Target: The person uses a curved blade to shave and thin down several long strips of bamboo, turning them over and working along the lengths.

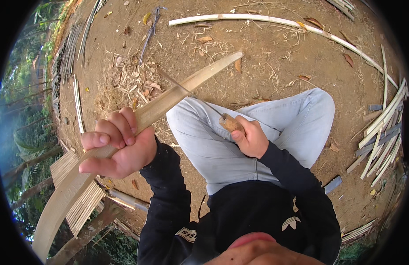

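My left hand (122, 143) is closed round a long, pale strip of split bamboo or wood (162, 104), which I cannot tell apart for certain. The strip slants from the lower left up to a narrower far end above my knees. In my right hand (254, 138), over my lap, is a knife (231, 123) gripped by its short wooden handle. Its thin dark blade points away to the left and crosses the strip beyond my left hand. Whether the edge is biting into the strip cannot be seen.
I sit on bare earth with my legs (297, 128) folded. Shavings (131, 79) lie beyond my left knee. A long pale strip (257, 17) curves across the far ground. Split strips (383, 132) are heaped at right, and a slatted bundle (83, 203) lies at left.
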The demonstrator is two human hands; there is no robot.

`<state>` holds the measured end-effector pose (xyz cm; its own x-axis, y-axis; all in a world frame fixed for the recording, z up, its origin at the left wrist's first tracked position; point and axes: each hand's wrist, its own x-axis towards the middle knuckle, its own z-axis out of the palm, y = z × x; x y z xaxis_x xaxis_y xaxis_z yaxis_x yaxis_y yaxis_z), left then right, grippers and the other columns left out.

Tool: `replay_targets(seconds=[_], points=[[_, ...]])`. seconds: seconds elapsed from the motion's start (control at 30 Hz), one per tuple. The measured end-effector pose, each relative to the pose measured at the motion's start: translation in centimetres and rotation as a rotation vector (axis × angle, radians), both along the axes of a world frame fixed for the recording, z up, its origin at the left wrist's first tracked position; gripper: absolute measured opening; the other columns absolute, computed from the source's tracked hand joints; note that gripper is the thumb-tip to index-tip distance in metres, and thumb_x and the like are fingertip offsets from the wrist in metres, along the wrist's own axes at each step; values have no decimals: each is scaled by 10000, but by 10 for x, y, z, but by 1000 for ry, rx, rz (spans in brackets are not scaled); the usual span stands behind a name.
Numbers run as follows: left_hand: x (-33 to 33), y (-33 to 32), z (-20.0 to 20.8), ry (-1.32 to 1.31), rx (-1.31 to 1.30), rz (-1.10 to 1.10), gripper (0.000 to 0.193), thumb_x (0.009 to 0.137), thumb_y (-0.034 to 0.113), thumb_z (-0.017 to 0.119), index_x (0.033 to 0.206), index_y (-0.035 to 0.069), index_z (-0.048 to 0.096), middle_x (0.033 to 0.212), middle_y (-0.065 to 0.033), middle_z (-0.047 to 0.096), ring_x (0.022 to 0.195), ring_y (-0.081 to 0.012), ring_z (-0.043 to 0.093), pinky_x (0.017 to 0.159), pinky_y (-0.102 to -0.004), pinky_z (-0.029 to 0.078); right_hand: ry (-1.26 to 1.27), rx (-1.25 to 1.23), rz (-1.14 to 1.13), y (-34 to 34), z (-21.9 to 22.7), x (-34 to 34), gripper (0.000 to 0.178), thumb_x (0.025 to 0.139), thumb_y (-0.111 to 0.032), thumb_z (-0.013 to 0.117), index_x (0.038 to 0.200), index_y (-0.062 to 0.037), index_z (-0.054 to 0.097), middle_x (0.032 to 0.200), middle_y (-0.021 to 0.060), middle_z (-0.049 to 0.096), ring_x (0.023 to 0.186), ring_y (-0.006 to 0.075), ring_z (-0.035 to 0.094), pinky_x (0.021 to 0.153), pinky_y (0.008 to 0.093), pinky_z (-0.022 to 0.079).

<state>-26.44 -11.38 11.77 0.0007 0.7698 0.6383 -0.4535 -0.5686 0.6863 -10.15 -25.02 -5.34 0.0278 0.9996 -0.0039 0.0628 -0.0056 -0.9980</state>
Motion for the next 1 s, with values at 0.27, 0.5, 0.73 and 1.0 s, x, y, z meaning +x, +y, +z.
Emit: replay_targets(seconds=[0.27, 0.5, 0.73, 1.0], points=[[-15, 1, -8, 13, 68, -146, 525, 927, 619, 380, 764, 123, 437, 509, 32, 346, 384, -72, 295, 402, -218, 233, 25, -51, -35, 2, -19, 0, 560, 902, -534, 514, 878, 26, 526, 621, 226, 545, 610, 423, 572, 522, 428, 433], [-31, 9, -12, 103, 207, -396, 523, 919, 601, 431, 691, 130, 412, 529, 33, 349, 400, -85, 313, 401, -228, 256, -40, -34, 30, -7, -2, 6, 525, 896, -508, 537, 853, 14, 507, 589, 219, 521, 582, 427, 559, 507, 441, 424], [-25, 16, -9, 97, 217, -446, 528, 911, 594, 461, 667, 129, 401, 535, 32, 358, 409, -90, 326, 398, -229, 249, -20, -26, -41, -8, -2, 1, 497, 887, -488, 561, 844, 4, 503, 577, 216, 527, 589, 429, 568, 506, 447, 427], [-24, 17, -8, 114, 246, -478, 519, 910, 584, 474, 667, 133, 391, 515, 38, 343, 411, -83, 330, 387, -219, 233, -8, 11, -69, -4, -19, 1, 444, 895, -442, 562, 851, -5, 501, 574, 210, 522, 579, 427, 556, 511, 450, 417]])
